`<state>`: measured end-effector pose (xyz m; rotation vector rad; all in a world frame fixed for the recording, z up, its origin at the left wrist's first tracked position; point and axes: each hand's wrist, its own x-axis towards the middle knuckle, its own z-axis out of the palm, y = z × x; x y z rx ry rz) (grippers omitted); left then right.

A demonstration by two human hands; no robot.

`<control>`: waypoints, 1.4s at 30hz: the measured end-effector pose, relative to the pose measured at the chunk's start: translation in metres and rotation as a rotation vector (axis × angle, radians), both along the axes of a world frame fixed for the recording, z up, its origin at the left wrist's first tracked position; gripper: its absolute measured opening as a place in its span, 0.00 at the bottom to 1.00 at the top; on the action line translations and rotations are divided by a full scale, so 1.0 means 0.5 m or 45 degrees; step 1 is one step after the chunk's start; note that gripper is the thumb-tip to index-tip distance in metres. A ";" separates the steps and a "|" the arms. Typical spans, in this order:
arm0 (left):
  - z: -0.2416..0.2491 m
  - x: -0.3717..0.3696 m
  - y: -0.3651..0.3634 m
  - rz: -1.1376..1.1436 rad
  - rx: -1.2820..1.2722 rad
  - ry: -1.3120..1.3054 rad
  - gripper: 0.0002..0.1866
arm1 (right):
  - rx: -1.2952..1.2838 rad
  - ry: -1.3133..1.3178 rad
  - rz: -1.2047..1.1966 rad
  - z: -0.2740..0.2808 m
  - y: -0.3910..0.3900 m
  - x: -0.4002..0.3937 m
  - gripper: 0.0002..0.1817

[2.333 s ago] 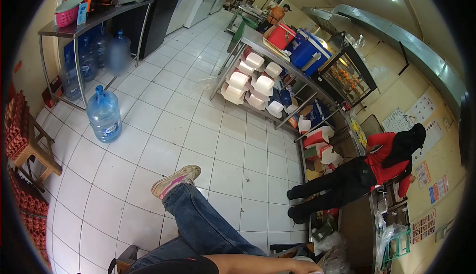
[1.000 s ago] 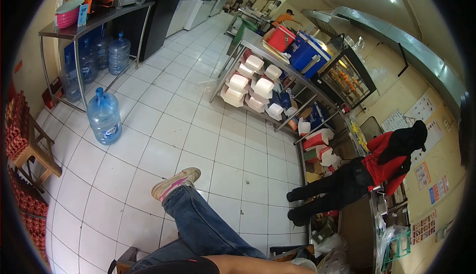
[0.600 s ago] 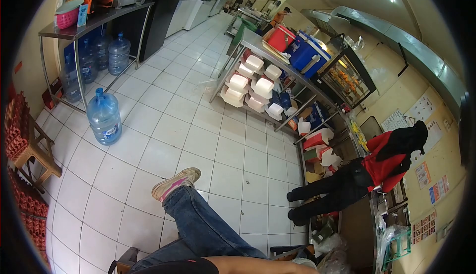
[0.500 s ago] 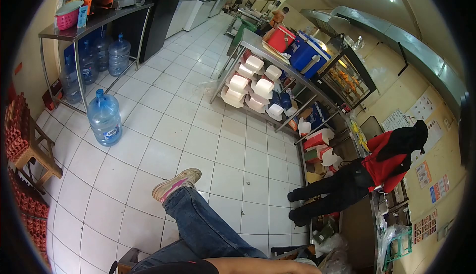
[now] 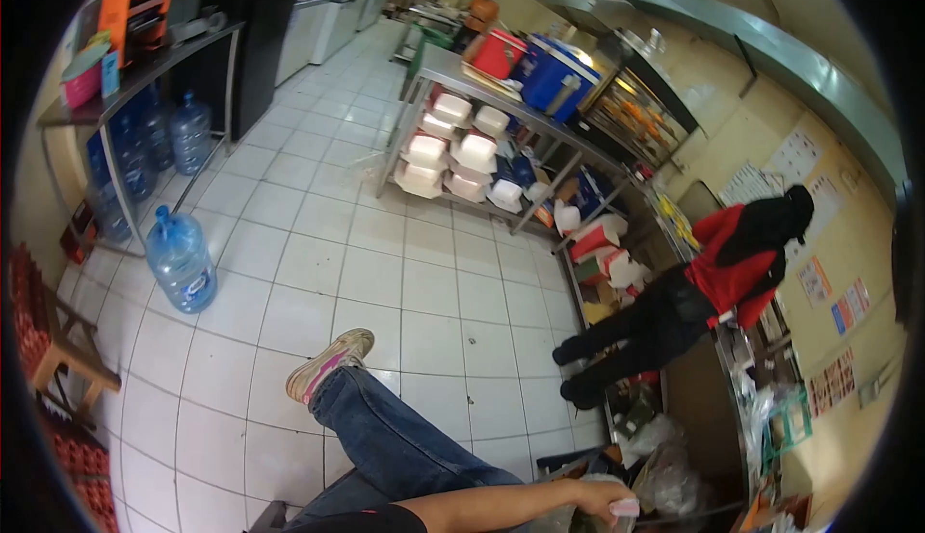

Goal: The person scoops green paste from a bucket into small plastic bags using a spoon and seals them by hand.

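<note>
My right hand [image 5: 599,500] shows at the bottom edge, its fingers closed on a small pink-and-white thing [image 5: 625,508] whose kind I cannot make out. Beside and below it is a pale, partly see-through container or bag [image 5: 605,523], mostly cut off by the frame. Clear plastic bags [image 5: 672,480] lie just to the right of the hand. The bare forearm crosses my lap from a black sleeve. My leg in blue jeans [image 5: 400,427] stretches out over the tiled floor. My left hand is out of view.
A co-worker in red and black [image 5: 730,263] stands at the right counter. A metal table [image 5: 453,72] holds coolers, with stacked white boxes [image 5: 472,152] below. A water jug [image 5: 181,261] stands on the floor, near a wooden stool [image 5: 82,369]. Another person [image 5: 482,11] is far back.
The view has tilted and shifted, so the room appears moved left. My right hand, mostly cut off before, now shows with the pink-and-white thing in its fingers.
</note>
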<state>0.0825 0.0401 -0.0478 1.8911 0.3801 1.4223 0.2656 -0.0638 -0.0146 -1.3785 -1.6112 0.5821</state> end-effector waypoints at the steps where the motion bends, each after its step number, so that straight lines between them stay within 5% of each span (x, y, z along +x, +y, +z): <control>1: 0.002 -0.002 -0.004 0.006 0.046 -0.079 0.25 | -0.015 0.010 -0.051 0.004 -0.002 0.004 0.14; 4: 0.011 -0.004 -0.015 -0.040 -0.015 -0.067 0.23 | -0.157 -0.101 -0.067 0.017 -0.014 0.001 0.22; 5: 0.028 -0.018 -0.035 -0.029 -0.034 -0.071 0.23 | -0.277 -0.029 -0.067 0.043 -0.027 -0.022 0.32; 6: 0.047 -0.026 -0.050 -0.036 -0.061 -0.078 0.22 | 0.116 0.201 0.035 -0.023 0.004 0.016 0.14; 9: 0.032 -0.007 -0.026 0.249 0.367 0.003 0.20 | 0.163 0.417 -0.262 0.055 -0.058 -0.046 0.09; 12: 0.016 -0.034 -0.035 0.329 -0.087 0.183 0.18 | 0.034 0.734 -0.498 0.076 -0.129 0.005 0.09; 13: 0.036 -0.057 -0.040 0.223 0.026 0.084 0.17 | 0.003 0.820 -0.558 0.068 -0.152 0.036 0.09; 14: 0.114 -0.090 -0.076 -0.162 -0.761 0.059 0.16 | -0.035 0.902 -0.604 0.055 -0.189 0.067 0.08; 15: 0.091 -0.102 -0.056 -0.095 -0.308 0.175 0.17 | -0.017 0.890 -0.719 0.050 -0.236 0.078 0.08; 16: 0.054 -0.092 -0.051 -0.247 -0.326 -0.083 0.18 | -0.077 0.924 -0.755 0.044 -0.268 0.078 0.08; 17: 0.097 -0.104 -0.063 -0.118 -0.259 0.002 0.18 | -0.142 0.963 -0.760 0.039 -0.290 0.078 0.08; 18: 0.121 -0.106 -0.079 -0.204 -0.695 -0.102 0.17 | -0.136 0.962 -0.793 0.026 -0.316 0.075 0.08; 22: 0.087 -0.103 -0.068 -0.212 -0.773 -0.092 0.15 | -0.493 1.055 -0.877 -0.075 -0.392 0.043 0.08; 26: 0.098 -0.100 -0.077 -0.217 -0.725 -0.064 0.12 | -0.812 1.061 -0.865 -0.144 -0.376 0.006 0.08; 31: 0.109 -0.101 -0.086 -0.202 -0.780 -0.037 0.13 | -0.783 0.802 -0.753 -0.224 -0.349 -0.004 0.12; 37: 0.101 -0.094 -0.085 -0.217 -0.735 0.039 0.13 | -0.479 0.482 -0.766 -0.244 -0.373 0.015 0.16; 42: 0.107 -0.101 -0.089 -0.378 -0.771 0.158 0.13 | -0.054 0.433 -0.899 -0.094 -0.316 -0.020 0.17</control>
